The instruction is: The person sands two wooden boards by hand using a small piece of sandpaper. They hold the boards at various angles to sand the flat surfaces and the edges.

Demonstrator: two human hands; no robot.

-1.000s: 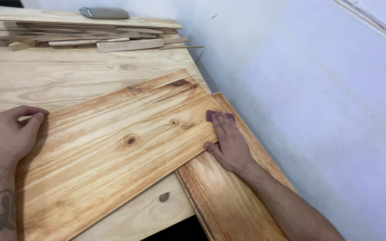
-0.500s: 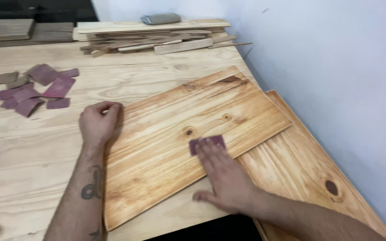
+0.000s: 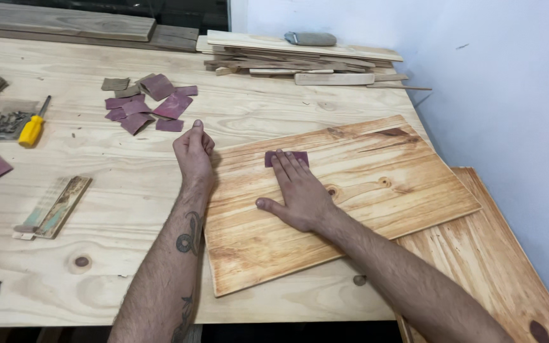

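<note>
Maroon sandpaper (image 3: 286, 158) flat on orange-stained board (image 3: 363, 184)

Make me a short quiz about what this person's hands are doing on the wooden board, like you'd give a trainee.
1. True or false: the right hand presses a reddish sandpaper piece flat onto the varnished board.
2. Where does the left hand rest?
A. On the yellow-handled screwdriver
B. At the board's left edge
C. On the stack of wood strips
3. Fill in: loose sandpaper scraps lie on the workbench to the ____ of the left hand, nearer the far side.

Key:
1. True; the fingers lie flat over it.
2. B
3. left
</note>
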